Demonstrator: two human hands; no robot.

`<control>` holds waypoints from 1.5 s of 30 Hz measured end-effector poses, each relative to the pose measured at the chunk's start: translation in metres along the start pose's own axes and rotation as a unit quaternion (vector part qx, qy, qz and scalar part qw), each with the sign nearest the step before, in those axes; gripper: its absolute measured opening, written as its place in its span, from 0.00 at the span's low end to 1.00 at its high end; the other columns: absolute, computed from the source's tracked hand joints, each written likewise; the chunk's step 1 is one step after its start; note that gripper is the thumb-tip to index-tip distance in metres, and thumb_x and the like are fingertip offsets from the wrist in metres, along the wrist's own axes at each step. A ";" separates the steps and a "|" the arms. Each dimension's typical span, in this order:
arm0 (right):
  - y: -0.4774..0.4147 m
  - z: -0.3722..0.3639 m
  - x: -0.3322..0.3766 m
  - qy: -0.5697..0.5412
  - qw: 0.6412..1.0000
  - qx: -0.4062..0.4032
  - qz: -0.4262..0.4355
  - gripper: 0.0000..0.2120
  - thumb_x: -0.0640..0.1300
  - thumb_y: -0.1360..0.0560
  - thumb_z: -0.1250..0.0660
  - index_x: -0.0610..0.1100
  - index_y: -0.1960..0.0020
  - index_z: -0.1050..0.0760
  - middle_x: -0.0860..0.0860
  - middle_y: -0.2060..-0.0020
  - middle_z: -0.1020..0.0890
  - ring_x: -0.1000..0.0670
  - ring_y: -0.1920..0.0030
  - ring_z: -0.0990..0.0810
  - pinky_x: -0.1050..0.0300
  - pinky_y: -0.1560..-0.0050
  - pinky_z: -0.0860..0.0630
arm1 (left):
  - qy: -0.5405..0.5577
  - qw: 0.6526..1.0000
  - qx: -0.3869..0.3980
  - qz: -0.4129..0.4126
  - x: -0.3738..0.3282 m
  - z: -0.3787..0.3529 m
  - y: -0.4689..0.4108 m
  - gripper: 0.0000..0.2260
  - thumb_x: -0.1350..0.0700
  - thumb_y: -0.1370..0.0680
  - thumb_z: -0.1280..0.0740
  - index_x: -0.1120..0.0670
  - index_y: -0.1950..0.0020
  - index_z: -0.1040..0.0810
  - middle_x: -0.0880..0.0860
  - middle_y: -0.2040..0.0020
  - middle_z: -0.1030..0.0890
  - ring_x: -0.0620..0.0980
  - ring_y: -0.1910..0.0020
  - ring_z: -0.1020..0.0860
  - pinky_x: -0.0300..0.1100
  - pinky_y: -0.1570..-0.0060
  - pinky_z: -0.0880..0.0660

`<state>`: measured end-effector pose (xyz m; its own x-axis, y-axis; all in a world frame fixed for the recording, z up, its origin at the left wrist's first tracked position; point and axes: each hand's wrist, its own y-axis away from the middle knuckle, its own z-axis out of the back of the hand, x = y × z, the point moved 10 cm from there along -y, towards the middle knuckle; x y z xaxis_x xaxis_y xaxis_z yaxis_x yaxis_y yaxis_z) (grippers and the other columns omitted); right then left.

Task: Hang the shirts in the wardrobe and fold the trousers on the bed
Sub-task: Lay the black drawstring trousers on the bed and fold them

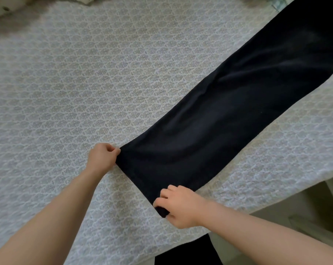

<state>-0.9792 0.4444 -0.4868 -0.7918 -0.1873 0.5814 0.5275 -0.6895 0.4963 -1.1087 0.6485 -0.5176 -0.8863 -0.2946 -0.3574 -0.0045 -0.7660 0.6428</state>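
Patterned grey-and-beige bedding covers the bed (70, 96), and our dark trousers (228, 111) lie stretched across it on a diagonal, from the near hem up toward the far right corner, where the upper part runs out of view. We hold the hem end at both corners: our left hand (102, 157) pinches the far corner, our right hand (179, 205) grips the near corner with curled fingers, so the cloth spans the gap between them. We judge the main risk to be an uneven pull. If one hand lifts sooner, the legs could slide apart and the fold would come out skewed. The near corner also sits close to the bed's edge, so slack cloth might slip over the side. A soft crease near the middle could get folded in.
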 end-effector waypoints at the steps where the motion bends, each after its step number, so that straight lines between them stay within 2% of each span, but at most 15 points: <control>1: 0.003 -0.005 0.001 -0.029 0.999 0.020 0.000 0.18 0.49 0.23 0.37 0.48 0.34 0.29 0.49 0.43 0.26 0.48 0.46 0.29 0.51 0.47 0.27 | -0.002 1.000 -0.007 0.005 0.001 0.000 0.000 0.09 0.58 0.20 0.34 0.62 0.56 0.19 0.60 0.60 0.18 0.51 0.66 0.24 0.40 0.68 0.29; 4: 0.017 0.005 -0.030 -0.270 0.953 -0.065 -0.125 0.08 0.50 0.22 0.38 0.49 0.47 0.23 0.53 0.54 0.20 0.53 0.52 0.23 0.51 0.50 0.22 | -0.013 1.000 -0.015 -0.001 -0.002 -0.002 0.000 0.08 0.57 0.19 0.36 0.58 0.53 0.20 0.55 0.57 0.18 0.49 0.62 0.23 0.40 0.65 0.30; 6: 0.044 0.011 -0.070 -0.403 0.859 -0.197 -0.246 0.04 0.47 0.21 0.39 0.51 0.53 0.26 0.52 0.62 0.20 0.54 0.61 0.21 0.54 0.59 0.22 | -0.023 0.999 -0.003 -0.028 -0.009 -0.008 0.003 0.06 0.54 0.19 0.35 0.55 0.49 0.21 0.51 0.54 0.19 0.50 0.55 0.22 0.43 0.56 0.28; 9: 0.104 -0.002 -0.124 -0.464 0.700 -0.346 -0.418 0.02 0.44 0.20 0.40 0.50 0.48 0.31 0.52 0.62 0.23 0.53 0.65 0.24 0.60 0.67 0.27 | -0.044 0.996 0.019 -0.081 -0.023 -0.016 0.007 0.06 0.50 0.21 0.32 0.52 0.48 0.22 0.47 0.53 0.21 0.48 0.51 0.24 0.43 0.53 0.28; 12: 0.136 -0.047 -0.145 -0.585 0.524 -0.338 -0.519 0.08 0.45 0.21 0.38 0.43 0.45 0.33 0.47 0.59 0.24 0.50 0.63 0.24 0.54 0.62 0.21 | -0.072 0.992 0.026 -0.099 -0.033 -0.021 0.007 0.08 0.49 0.22 0.31 0.52 0.53 0.24 0.48 0.57 0.21 0.47 0.58 0.23 0.40 0.62 0.31; 15: 0.120 -0.065 -0.127 -0.711 0.435 -0.299 -0.466 0.13 0.45 0.21 0.34 0.43 0.41 0.33 0.46 0.53 0.22 0.50 0.54 0.21 0.53 0.51 0.20 | -0.088 0.989 0.053 -0.108 -0.043 -0.027 0.005 0.16 0.48 0.23 0.30 0.55 0.63 0.30 0.49 0.67 0.25 0.49 0.67 0.27 0.42 0.65 0.32; 17: 0.106 -0.061 -0.116 -0.745 0.420 -0.302 -0.421 0.16 0.45 0.22 0.33 0.44 0.38 0.34 0.47 0.44 0.22 0.50 0.44 0.22 0.52 0.45 0.23 | -0.068 0.986 0.118 -0.100 -0.046 -0.038 0.003 0.18 0.49 0.23 0.29 0.61 0.63 0.27 0.54 0.69 0.25 0.52 0.69 0.26 0.45 0.64 0.29; 21: 0.073 -0.047 -0.091 -0.807 0.389 -0.311 -0.318 0.13 0.45 0.23 0.33 0.49 0.38 0.24 0.54 0.42 0.18 0.53 0.41 0.23 0.51 0.40 0.29 | -0.022 0.973 0.214 -0.085 -0.052 -0.047 0.004 0.17 0.51 0.23 0.29 0.66 0.45 0.20 0.64 0.51 0.17 0.62 0.50 0.17 0.54 0.44 0.21; 25: 0.052 -0.050 -0.062 -0.795 0.406 -0.320 -0.317 0.11 0.49 0.22 0.33 0.50 0.41 0.20 0.56 0.43 0.17 0.55 0.42 0.21 0.55 0.44 0.27 | 0.009 0.970 0.225 -0.094 -0.051 -0.038 0.010 0.18 0.49 0.24 0.28 0.65 0.47 0.18 0.60 0.54 0.15 0.58 0.52 0.16 0.47 0.49 0.20; 30: 0.044 -0.060 -0.047 -0.811 0.285 -0.380 -0.340 0.14 0.53 0.27 0.27 0.54 0.43 0.23 0.55 0.49 0.16 0.49 0.48 0.17 0.50 0.53 0.18 | 0.031 0.967 0.228 -0.109 -0.050 -0.025 0.014 0.19 0.46 0.23 0.29 0.64 0.48 0.18 0.58 0.53 0.14 0.57 0.50 0.16 0.45 0.46 0.21; 35: 0.035 -0.074 -0.046 -0.762 0.338 -0.395 -0.388 0.10 0.55 0.27 0.29 0.56 0.48 0.24 0.55 0.47 0.17 0.52 0.47 0.18 0.47 0.42 0.21 | 0.009 0.969 0.216 -0.121 -0.052 -0.027 0.013 0.19 0.48 0.22 0.30 0.65 0.46 0.18 0.61 0.50 0.16 0.60 0.48 0.17 0.50 0.43 0.21; 37: 0.041 -0.080 -0.047 -0.749 0.334 -0.416 -0.392 0.05 0.51 0.25 0.30 0.52 0.51 0.23 0.54 0.50 0.16 0.52 0.49 0.17 0.51 0.46 0.19 | -0.019 0.967 0.217 -0.133 -0.053 -0.028 0.015 0.15 0.50 0.22 0.29 0.63 0.48 0.17 0.61 0.52 0.15 0.61 0.49 0.17 0.53 0.42 0.21; 41: 0.099 -0.069 -0.039 -0.617 0.428 -0.495 -0.438 0.06 0.50 0.22 0.33 0.51 0.57 0.22 0.56 0.59 0.17 0.55 0.56 0.18 0.65 0.62 0.24 | -0.048 0.959 0.232 -0.159 -0.057 -0.029 0.032 0.11 0.51 0.23 0.28 0.60 0.50 0.16 0.61 0.53 0.15 0.60 0.51 0.16 0.55 0.43 0.21; 43: 0.133 -0.069 -0.024 -0.578 0.423 -0.535 -0.447 0.11 0.52 0.23 0.32 0.45 0.56 0.19 0.50 0.59 0.16 0.53 0.57 0.17 0.55 0.58 0.20 | -0.001 0.946 0.288 -0.152 -0.056 -0.035 0.055 0.11 0.51 0.23 0.28 0.60 0.51 0.15 0.58 0.54 0.14 0.57 0.52 0.15 0.54 0.43 0.21; 45: 0.161 -0.074 -0.011 -0.570 0.402 -0.573 -0.431 0.11 0.53 0.24 0.31 0.45 0.56 0.18 0.51 0.59 0.15 0.54 0.57 0.16 0.58 0.57 0.19 | 0.036 0.927 0.343 -0.145 -0.050 -0.045 0.079 0.16 0.49 0.25 0.28 0.62 0.49 0.16 0.59 0.51 0.15 0.58 0.49 0.16 0.53 0.42 0.21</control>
<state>-0.9081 0.2832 -0.4610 0.4714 0.4586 0.7533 -0.7958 -0.1469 0.5874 -1.0435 0.5768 -0.4796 -0.7685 -0.1884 -0.6115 -0.5537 -0.2833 0.7831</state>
